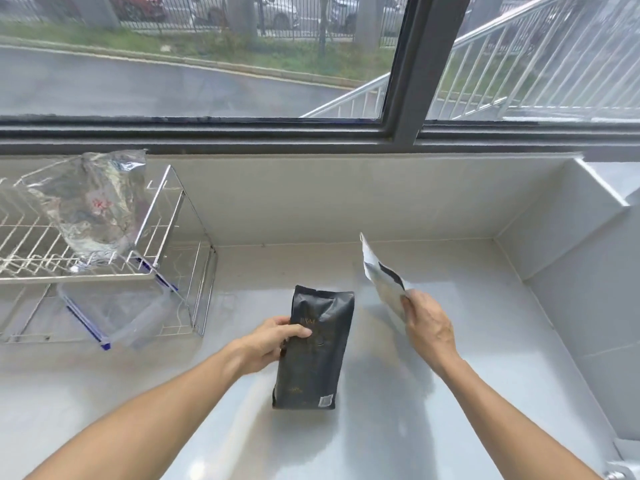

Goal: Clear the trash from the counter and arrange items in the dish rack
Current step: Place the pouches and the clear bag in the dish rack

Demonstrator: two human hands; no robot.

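A black foil bag (313, 351) is held above the grey counter (433, 393) at the centre, and my left hand (273, 341) grips its left edge. My right hand (427, 327) is raised to the right and pinches the lower end of a flat silver pouch (381, 278) that points up and away. At the left stands a two-tier wire dish rack (173, 237). A crinkled clear plastic bag (97, 206) lies on its upper tier. A clear container with blue clips (114, 317) sits tilted on the lower tier.
A tiled backsplash and a dark window frame (408, 98) run behind the counter. A raised white ledge (588, 258) borders the counter on the right. A metal fitting (620, 474) shows at the bottom right corner.
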